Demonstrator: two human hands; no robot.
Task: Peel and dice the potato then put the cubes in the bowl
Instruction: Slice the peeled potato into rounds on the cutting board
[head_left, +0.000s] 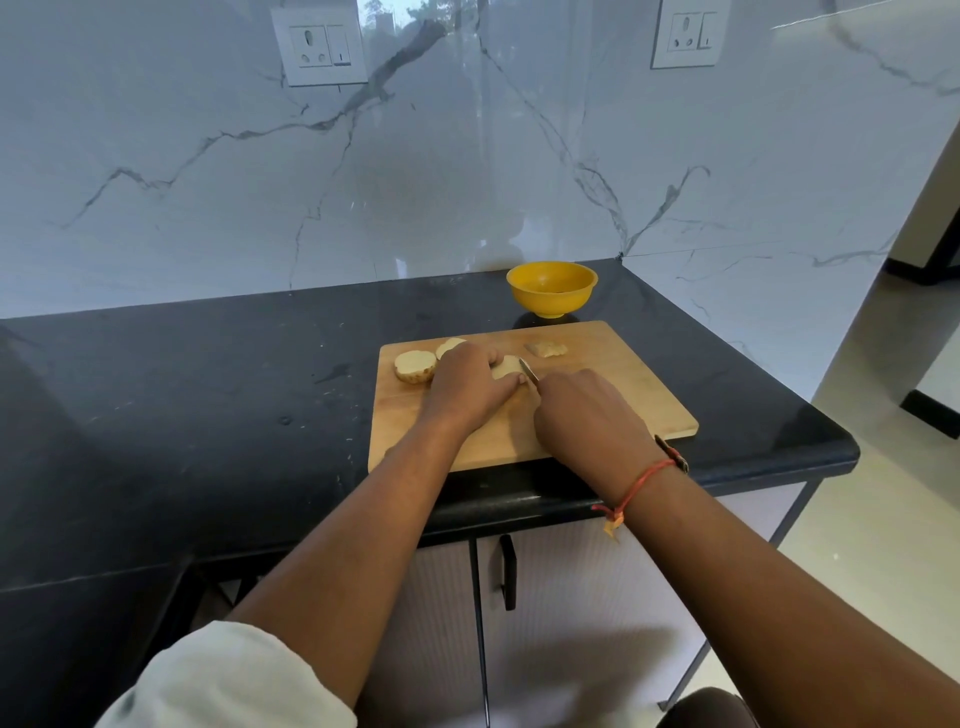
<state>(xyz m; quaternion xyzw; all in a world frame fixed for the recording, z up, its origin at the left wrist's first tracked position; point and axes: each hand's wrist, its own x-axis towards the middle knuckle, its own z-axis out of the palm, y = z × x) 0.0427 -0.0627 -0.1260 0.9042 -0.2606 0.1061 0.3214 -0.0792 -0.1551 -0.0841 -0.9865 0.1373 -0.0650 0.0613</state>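
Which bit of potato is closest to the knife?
The pale piece held under the left hand, right beside the knife; the other pieces lie farther away from it.

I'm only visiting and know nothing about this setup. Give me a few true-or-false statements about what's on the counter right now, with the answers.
1. The yellow bowl stands on the cutting board. False: it stands on the black counter, just behind the board.
2. The right hand holds a knife. True.
3. The left hand holds down a potato piece on the board. True.
4. The bowl is already full of diced cubes. False: no cubes show in it.
5. Two potato slices lie on the board to the left of the left hand. True.
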